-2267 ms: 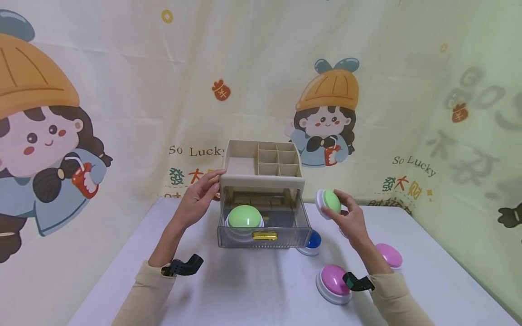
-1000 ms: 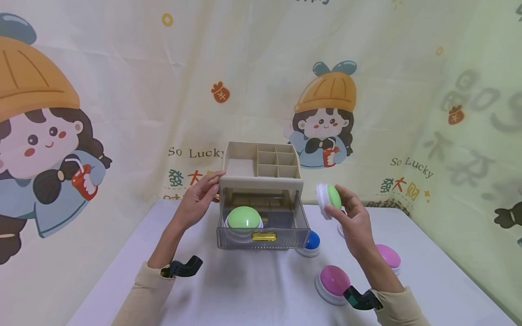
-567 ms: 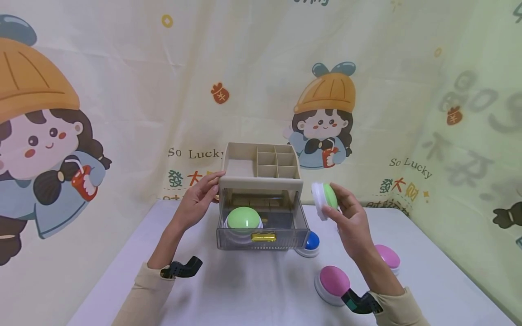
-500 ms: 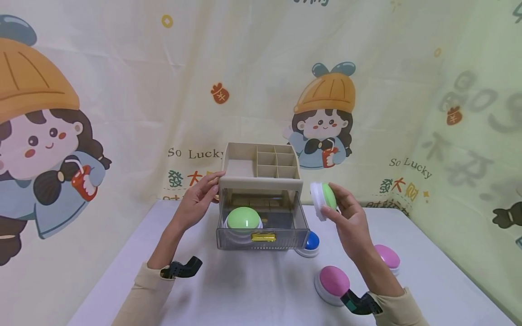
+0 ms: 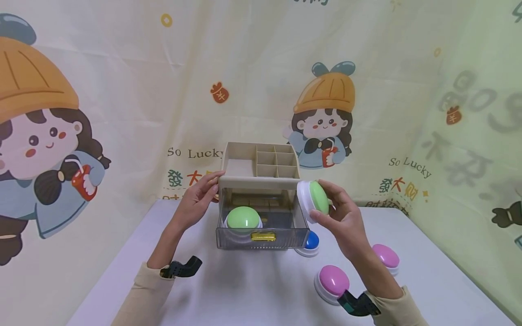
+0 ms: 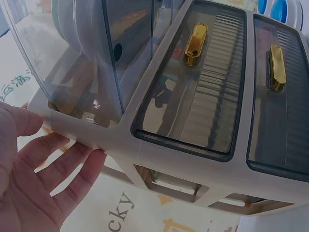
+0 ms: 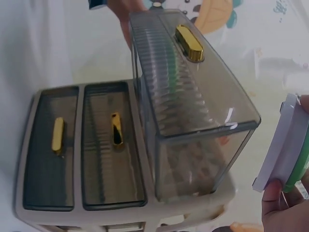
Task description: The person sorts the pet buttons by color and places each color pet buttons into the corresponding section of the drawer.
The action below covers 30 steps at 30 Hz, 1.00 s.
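Observation:
In the head view my right hand (image 5: 346,222) pinches a green dome push button (image 5: 319,198) by its edge, thumb below and fingers above. The button is tilted on its side, white base facing left, overlapping the right end of the pulled-out drawer (image 5: 234,242). Another green push button (image 5: 243,218) sits dome up in the left part of that clear drawer. My left hand (image 5: 197,203) touches the left side of the beige desktop organizer (image 5: 261,182), its fingertips against the side wall in the left wrist view. The right wrist view shows the held button's white base (image 7: 280,147).
A blue push button (image 5: 311,240) stands beside the drawer's right corner, partly covered. Two pink push buttons, one nearer (image 5: 334,280) and one farther right (image 5: 385,256), are on the white table (image 5: 244,294). Two lower drawers with gold handles (image 7: 58,135) are closed.
My right hand has carried the green push button left, from beside the organizer to the drawer's right end, turning its base leftward. The left hand stays in place.

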Tool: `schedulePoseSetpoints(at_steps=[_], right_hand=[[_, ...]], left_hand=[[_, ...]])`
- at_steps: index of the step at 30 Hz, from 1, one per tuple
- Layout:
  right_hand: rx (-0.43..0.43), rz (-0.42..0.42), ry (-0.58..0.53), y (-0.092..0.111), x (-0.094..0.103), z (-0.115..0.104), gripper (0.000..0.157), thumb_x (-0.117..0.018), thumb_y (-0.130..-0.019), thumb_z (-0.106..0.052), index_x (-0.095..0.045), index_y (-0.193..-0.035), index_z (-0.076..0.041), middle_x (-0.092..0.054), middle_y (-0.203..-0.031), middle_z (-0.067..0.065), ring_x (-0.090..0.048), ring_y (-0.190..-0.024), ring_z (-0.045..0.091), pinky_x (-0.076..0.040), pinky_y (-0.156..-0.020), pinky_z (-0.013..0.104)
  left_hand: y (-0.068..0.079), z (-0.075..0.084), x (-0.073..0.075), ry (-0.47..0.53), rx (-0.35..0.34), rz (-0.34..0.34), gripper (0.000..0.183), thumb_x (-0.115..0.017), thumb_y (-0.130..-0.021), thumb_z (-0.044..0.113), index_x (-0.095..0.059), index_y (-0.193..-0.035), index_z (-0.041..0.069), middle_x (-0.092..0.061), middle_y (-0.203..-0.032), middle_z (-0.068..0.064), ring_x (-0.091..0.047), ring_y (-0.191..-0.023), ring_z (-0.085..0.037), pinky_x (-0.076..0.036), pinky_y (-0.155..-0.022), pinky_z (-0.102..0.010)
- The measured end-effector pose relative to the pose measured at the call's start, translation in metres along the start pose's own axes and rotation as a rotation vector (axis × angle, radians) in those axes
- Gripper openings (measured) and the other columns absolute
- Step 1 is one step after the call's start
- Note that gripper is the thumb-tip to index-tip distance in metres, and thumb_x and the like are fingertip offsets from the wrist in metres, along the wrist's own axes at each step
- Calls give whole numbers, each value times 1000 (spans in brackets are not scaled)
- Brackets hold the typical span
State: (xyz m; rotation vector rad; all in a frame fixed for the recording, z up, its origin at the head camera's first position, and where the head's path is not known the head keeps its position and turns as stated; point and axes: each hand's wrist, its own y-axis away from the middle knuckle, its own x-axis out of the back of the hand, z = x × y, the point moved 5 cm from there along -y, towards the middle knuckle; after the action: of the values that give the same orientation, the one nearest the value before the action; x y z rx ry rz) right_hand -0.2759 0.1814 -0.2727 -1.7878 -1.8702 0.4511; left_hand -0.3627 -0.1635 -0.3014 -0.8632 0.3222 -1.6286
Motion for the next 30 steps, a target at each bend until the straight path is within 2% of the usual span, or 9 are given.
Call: schedulePoseSetpoints(at_steps=[8, 15, 22, 26, 30], right_hand=[[128, 8, 183, -4, -14, -14, 77, -83, -82, -2, -49, -149, -14, -52, -145, -2, -54, -127, 24, -52, -99, 23], [169, -45, 256, -10, -26, -17, 80, -87, -78, -5, -50, -148, -15, -52, -147, -1, -56, -123, 25, -55, -93, 25], [217, -127, 356, -15, -34, -24, 80, -88, -77, -7, -51, -147, -18, -52, -149, 1, -53, -123, 18, -53, -88, 27], [217, -193, 400, -18, -37, -27, 78, -89, -77, -12, -52, -146, -20, -54, -146, 0, -51, -124, 17, -53, -87, 33], [172, -247, 412, -20, -40, -26, 76, -88, -78, -15, -53, -145, -18, -55, -144, 0, -51, -123, 19, -53, -88, 35]], left_hand=[[0, -1, 0, -8, 4, 7, 43, -52, -108, 14, -52, -150, 20, -60, -143, -11, -68, -111, -29, -60, -81, -31], [0, -2, 0, -6, 6, 6, 43, -52, -108, 14, -52, -150, 23, -59, -145, -11, -67, -114, -29, -59, -81, -30], [0, -1, -1, -6, 2, 2, 43, -52, -108, 15, -52, -150, 24, -60, -144, -11, -68, -111, -27, -60, -82, -36], [0, 0, 0, 1, 3, 1, 43, -52, -108, 14, -52, -150, 22, -60, -144, -11, -68, -111, -27, -60, -82, -43], [0, -1, 0, 1, 2, 2, 44, -52, -108, 13, -51, -151, 21, -60, -144, -11, -68, -111, -28, -60, -82, -38]])
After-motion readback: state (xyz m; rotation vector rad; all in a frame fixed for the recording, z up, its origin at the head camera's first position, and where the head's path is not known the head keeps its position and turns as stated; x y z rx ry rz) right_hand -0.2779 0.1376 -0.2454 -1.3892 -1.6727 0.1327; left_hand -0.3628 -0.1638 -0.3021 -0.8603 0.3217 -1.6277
